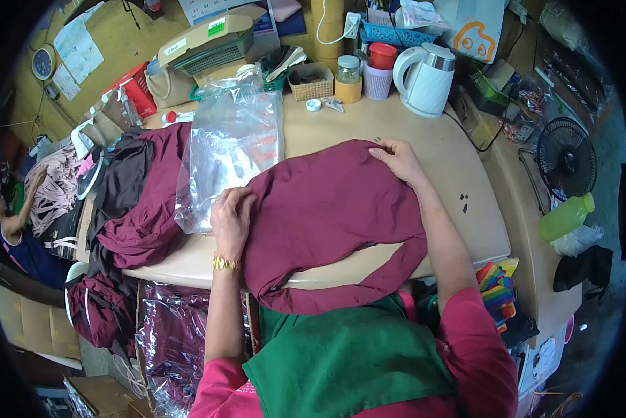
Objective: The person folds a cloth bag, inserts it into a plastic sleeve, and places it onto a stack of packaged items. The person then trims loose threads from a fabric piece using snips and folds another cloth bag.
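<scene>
A maroon cloth piece [320, 202] lies on the table in front of me, with a wide curved band [369, 285] forming a loop along its near side. It resembles a soft bag with a strap, but I cannot tell its exact kind. My left hand [231, 216], with a gold watch on the wrist, is closed on the cloth's left edge. At the upper right edge, my right hand [400, 161] pinches the same cloth between thumb and fingers. A clear plastic bag [233, 139] lies flat just beyond my left hand.
More maroon and dark cloth [146, 188] is heaped at the left. A white electric kettle [426, 80], a jar [348, 70] and baskets line the back. A fan [566, 159] and green bottle [567, 216] stand right. Wrapped maroon items [177, 341] fill a box below; another person [20, 240] is far left.
</scene>
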The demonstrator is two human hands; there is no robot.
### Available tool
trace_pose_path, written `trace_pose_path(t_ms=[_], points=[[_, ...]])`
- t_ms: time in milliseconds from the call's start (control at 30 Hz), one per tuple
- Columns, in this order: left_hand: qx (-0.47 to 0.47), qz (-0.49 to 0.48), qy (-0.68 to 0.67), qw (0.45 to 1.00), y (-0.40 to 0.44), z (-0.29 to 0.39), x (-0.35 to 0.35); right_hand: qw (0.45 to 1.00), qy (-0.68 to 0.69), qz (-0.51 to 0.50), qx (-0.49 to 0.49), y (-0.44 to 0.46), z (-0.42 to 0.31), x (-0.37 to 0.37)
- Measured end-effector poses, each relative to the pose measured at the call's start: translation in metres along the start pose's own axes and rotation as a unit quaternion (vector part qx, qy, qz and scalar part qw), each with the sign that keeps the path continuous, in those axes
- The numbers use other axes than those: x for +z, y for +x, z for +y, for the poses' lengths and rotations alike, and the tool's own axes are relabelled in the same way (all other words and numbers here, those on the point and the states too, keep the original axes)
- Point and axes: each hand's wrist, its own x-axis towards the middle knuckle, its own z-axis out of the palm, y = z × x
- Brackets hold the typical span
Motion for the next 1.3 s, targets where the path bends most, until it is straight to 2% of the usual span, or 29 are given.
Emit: trace_pose_path(t_ms=[167, 233, 267, 367, 433, 500, 567, 600, 633, 667, 700, 733, 767, 800, 833, 867, 900, 933, 967, 1000, 1033, 1067, 1100, 1167, 1200, 1300], points=[[-0.014, -0.08, -0.032, 0.996, 0.01, 0.002, -0.005, 0.999, 0.047, 0.017, -0.019, -0.007, -0.017, -0.002], [0.041, -0.096, -0.046, 0.994, 0.008, 0.001, -0.008, 0.998, 0.049, 0.013, -0.026, -0.01, -0.01, -0.005], [0.023, -0.119, -0.056, 0.991, 0.004, -0.004, -0.006, 0.999, 0.035, 0.019, -0.015, -0.01, 0.001, -0.004], [0.079, -0.05, -0.036, 0.995, -0.006, -0.01, 0.005, 0.999, 0.036, 0.018, -0.009, -0.014, 0.026, 0.005], [0.066, -0.033, -0.021, 0.997, -0.013, -0.018, 0.011, 0.999, 0.037, -0.004, 0.025, -0.02, 0.033, 0.007], [0.059, -0.016, -0.008, 0.998, -0.012, -0.026, 0.008, 0.998, 0.058, 0.001, 0.012, -0.02, 0.03, -0.003], [-0.13, 0.011, -0.156, 0.979, -0.001, -0.025, -0.012, 0.994, 0.105, 0.034, -0.017, -0.022, -0.007, -0.02], [-0.123, 0.026, -0.137, 0.983, 0.011, -0.01, -0.028, 0.99, 0.129, 0.058, -0.03, -0.026, -0.043, -0.034], [-0.118, 0.038, -0.118, 0.985, 0.027, 0.004, -0.041, 0.992, 0.03, 0.102, -0.073, -0.015, -0.061, -0.046], [-0.035, 0.122, -0.109, 0.986, 0.046, 0.008, -0.04, 0.981, -0.07, 0.142, -0.112, -0.008, -0.077, -0.057], [0.052, 0.208, -0.099, 0.972, 0.063, 0.012, -0.038, 0.885, -0.253, 0.28, -0.273, -0.009, -0.107, -0.051], [0.071, 0.217, -0.041, 0.973, 0.069, 0.024, -0.052, 0.802, -0.321, 0.355, -0.358, -0.003, -0.123, -0.053], [0.095, 0.23, 0.016, 0.968, 0.077, 0.034, -0.062, 0.8, -0.324, 0.358, -0.356, -0.01, -0.13, -0.049], [-0.007, 0.149, -0.183, 0.972, 0.07, 0.041, -0.064, 0.902, -0.173, 0.257, -0.302, -0.019, -0.138, -0.045], [-0.049, 0.021, -0.275, 0.96, 0.061, 0.058, -0.073, 0.962, -0.015, 0.142, -0.231, -0.034, -0.142, -0.037], [-0.09, -0.132, -0.365, 0.917, 0.045, 0.079, -0.077, 0.98, 0.073, 0.013, -0.182, -0.054, -0.142, -0.022], [0.024, -0.212, -0.339, 0.916, 0.029, 0.093, -0.066, 0.985, 0.089, -0.094, -0.11, -0.074, -0.141, -0.008], [0.064, -0.32, -0.28, 0.903, 0.015, 0.102, -0.054, 0.981, 0.01, -0.168, -0.095, -0.087, -0.134, 0.005], [0.072, -0.38, -0.253, 0.887, -0.001, 0.113, -0.04, 0.965, -0.069, -0.24, -0.08, -0.096, -0.121, 0.017], [0.104, -0.367, -0.231, 0.895, -0.025, 0.108, -0.014, 0.954, -0.139, -0.231, -0.133, -0.102, -0.1, 0.027], [0.118, -0.351, -0.037, 0.928, -0.047, 0.104, 0.001, 0.936, -0.206, -0.22, -0.184, -0.107, -0.076, 0.035], [0.084, -0.335, 0.054, 0.937, -0.054, 0.101, 0.006, 0.936, -0.275, -0.151, -0.16, -0.111, -0.057, 0.037], [0.051, -0.315, 0.145, 0.937, -0.056, 0.101, 0.007, 0.936, -0.275, -0.151, -0.159, -0.113, -0.051, 0.031], [-0.046, -0.347, 0.185, 0.918, -0.051, 0.088, -0.009, 0.929, -0.364, 0.032, -0.062, -0.113, -0.042, 0.015], [-0.043, -0.348, 0.201, 0.915, -0.051, 0.074, -0.014, 0.918, -0.386, 0.068, -0.053, -0.116, -0.038, 0.007], [-0.005, -0.309, 0.26, 0.915, -0.05, 0.064, -0.021, 0.914, -0.405, 0.011, -0.034, -0.123, -0.036, -0.006]])
